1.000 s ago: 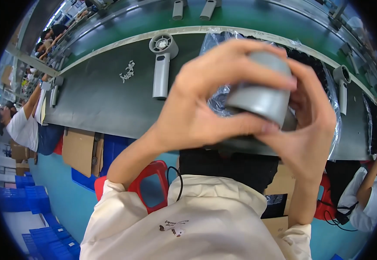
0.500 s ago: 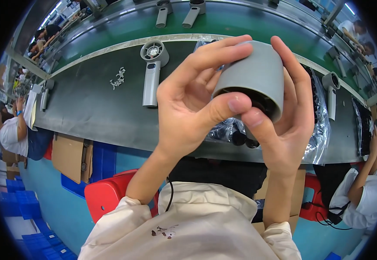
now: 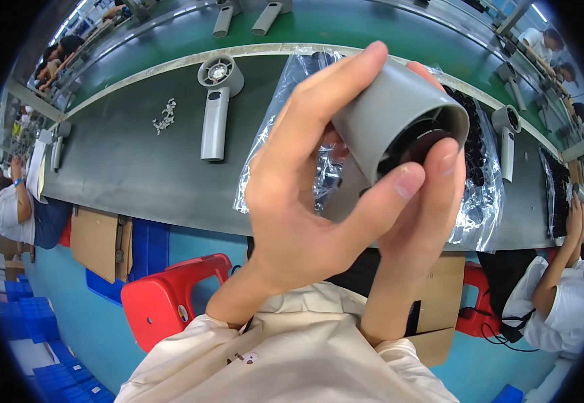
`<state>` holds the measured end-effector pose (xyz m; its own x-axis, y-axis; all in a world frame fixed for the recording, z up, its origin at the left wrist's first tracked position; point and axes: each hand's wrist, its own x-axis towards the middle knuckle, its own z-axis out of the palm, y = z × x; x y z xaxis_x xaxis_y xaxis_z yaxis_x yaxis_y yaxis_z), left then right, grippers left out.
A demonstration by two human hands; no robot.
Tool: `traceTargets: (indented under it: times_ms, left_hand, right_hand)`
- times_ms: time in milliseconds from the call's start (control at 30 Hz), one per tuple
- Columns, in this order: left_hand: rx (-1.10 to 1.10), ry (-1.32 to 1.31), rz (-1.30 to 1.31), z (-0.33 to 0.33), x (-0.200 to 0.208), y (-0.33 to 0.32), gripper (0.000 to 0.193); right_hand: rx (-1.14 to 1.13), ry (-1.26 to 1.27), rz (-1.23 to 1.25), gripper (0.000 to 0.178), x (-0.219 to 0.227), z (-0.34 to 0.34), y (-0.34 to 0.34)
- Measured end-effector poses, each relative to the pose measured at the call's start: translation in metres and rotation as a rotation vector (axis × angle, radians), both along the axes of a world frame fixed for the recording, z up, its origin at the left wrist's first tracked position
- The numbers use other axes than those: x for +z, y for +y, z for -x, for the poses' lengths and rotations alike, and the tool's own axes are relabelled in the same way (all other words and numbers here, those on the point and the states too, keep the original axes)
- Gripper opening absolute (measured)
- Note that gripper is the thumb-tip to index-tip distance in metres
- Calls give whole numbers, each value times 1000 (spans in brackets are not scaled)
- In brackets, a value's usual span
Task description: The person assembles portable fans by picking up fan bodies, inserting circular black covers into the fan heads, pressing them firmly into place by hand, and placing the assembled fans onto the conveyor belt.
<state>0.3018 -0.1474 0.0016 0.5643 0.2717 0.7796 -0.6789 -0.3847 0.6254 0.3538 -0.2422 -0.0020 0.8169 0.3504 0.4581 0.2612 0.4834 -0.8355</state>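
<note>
Both hands hold a grey fan housing, a short round tube tilted so its open end faces down and to the right. Inside that opening sits a dark round part. My left hand wraps the left side, fingers over the top and thumb at the lower rim. From the right and behind, my right hand grips it, its thumb against the dark part; its other fingers are mostly hidden. Whether a handle is attached cannot be seen. Below lies clear plastic bagging with black round parts.
On the dark work table lie a grey handheld fan and a small pile of pale pieces. Another fan stands right. Beyond runs a green conveyor carrying fans. A red stool is at lower left; co-workers sit either side.
The housing has tilted, its opening turning to the right and more toward me, exposing the dark part inside. My left hand has shifted round it; my right thumb has moved to the dark part.
</note>
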Motion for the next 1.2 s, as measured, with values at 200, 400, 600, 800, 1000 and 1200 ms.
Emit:
traceTargets:
  times_ms: [200,400,600,800,1000,1200]
  left_hand:
    - [183,107,-312,16,21,7,46]
    - [-241,681,11,63,9,-27,26]
    - [-76,21,426,-7,-10,-42,86]
    - [-37,-196,287,-25,-15,-30,80]
    - [-2,-170,469,-39,-25,-38,53]
    - [-218,48,408,-17,-20,-12,80]
  right_hand:
    - [135,-103,-12,74,7,-22,-23]
    - [-141,138,-324,60,-6,-5,-22]
    - [-14,139,-425,69,-5,9,-7]
    - [-1,92,-418,63,-10,14,-1]
    - [59,241,-448,47,-20,1,7]
    - [19,317,-390,43,-14,13,7]
